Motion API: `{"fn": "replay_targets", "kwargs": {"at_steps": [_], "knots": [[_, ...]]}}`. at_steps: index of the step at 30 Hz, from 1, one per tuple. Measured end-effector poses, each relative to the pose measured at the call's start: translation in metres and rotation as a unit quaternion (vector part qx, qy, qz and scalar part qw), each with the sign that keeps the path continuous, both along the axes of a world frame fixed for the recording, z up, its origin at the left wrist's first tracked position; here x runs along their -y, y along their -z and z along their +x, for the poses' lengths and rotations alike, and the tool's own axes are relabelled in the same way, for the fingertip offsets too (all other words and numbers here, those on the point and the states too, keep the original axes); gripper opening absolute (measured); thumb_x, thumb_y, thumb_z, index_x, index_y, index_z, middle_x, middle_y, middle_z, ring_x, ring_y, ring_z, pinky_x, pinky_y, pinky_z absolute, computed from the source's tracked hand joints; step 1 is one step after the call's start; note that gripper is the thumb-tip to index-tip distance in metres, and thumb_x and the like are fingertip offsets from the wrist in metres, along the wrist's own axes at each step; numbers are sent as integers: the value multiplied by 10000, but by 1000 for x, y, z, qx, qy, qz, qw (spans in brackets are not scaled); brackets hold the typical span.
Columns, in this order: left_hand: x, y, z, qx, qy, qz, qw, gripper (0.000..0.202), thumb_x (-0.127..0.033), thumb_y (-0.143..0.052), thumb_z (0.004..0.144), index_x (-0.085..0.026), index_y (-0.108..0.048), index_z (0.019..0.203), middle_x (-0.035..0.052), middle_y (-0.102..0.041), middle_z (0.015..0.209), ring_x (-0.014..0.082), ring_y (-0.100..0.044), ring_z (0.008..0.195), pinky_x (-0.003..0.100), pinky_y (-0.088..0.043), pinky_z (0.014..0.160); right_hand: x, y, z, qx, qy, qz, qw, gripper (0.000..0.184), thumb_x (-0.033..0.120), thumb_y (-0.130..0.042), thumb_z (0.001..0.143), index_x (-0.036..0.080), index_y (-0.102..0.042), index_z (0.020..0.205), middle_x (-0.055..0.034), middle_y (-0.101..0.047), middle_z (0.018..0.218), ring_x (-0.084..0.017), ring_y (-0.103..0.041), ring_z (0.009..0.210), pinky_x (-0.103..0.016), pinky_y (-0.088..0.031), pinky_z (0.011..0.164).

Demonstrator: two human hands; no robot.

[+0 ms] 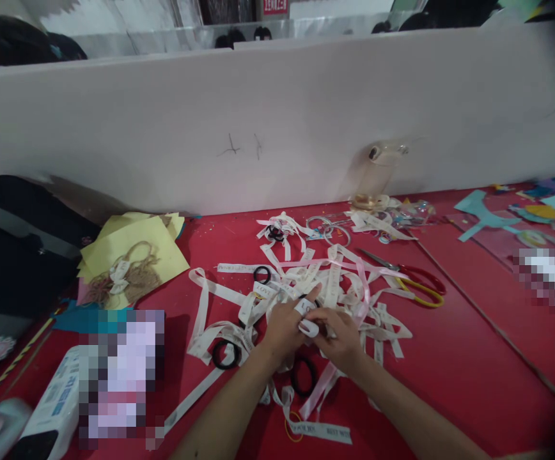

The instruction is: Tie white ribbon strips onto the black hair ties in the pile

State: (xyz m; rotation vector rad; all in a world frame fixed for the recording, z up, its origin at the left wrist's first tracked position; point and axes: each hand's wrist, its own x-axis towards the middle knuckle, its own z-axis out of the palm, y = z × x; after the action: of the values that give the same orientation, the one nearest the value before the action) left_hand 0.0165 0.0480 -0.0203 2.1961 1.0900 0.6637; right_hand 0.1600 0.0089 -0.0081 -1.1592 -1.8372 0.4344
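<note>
My left hand [283, 327] and my right hand [339, 335] meet over a tangled heap of printed ribbons [332, 281] in white and pink. Between my fingers is a looped piece of white printed ribbon [309, 328], gripped from both sides. Part of a dark band shows behind my left fingertips, but whether it is attached to the ribbon is unclear. Black hair ties lie close by: one hair tie [303, 377] just below my hands, another [226, 354] to the left, a smaller one [261, 275] farther back.
Scissors [419, 286] with red and yellow handles rest right of the heap. A clear cup [376, 176] stands against the white partition [162, 128]. Yellow paper [157, 239] with a twine bundle [131, 278] sits at left. Blue paper scraps [486, 217] lie on the red table [488, 390].
</note>
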Motion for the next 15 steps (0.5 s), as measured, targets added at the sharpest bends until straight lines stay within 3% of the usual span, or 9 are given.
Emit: {"fn": "replay_targets", "kwargs": {"at_steps": [4,7,11,15], "knots": [[0,-1,0,-34,21,19,999,587,-152,-523,723,-223,-490,1305,80,-680,972,228,-611,822,323,-428,717,1,1,2,17,2,5,1000,75,266,-526,849,211,-575,839,7,-618,617,-128,-548,506,-247,-420,523],[2,-2,1,-46,36,25,998,502,-165,-552,709,-208,-568,1210,87,-677,928,241,-612,790,327,-425,692,2,3,3,-1,11,13,1000,149,265,-454,875,199,-570,808,-8,-612,627,-139,-556,536,-257,-418,536],[3,-2,3,-32,45,30,998,328,-159,-533,725,-174,-650,1031,103,-671,861,242,-614,769,327,-433,694,2,4,4,-70,91,-49,992,340,267,-406,926,201,-443,595,41,-459,464,-96,-439,420,-225,-354,456],[2,-1,3,-2,22,4,1000,326,-128,-502,707,-160,-682,977,108,-691,852,243,-622,762,336,-454,716,-1,0,5,-96,131,-81,983,367,316,-450,922,198,-413,576,54,-415,469,-84,-400,428,-217,-338,456]]}}
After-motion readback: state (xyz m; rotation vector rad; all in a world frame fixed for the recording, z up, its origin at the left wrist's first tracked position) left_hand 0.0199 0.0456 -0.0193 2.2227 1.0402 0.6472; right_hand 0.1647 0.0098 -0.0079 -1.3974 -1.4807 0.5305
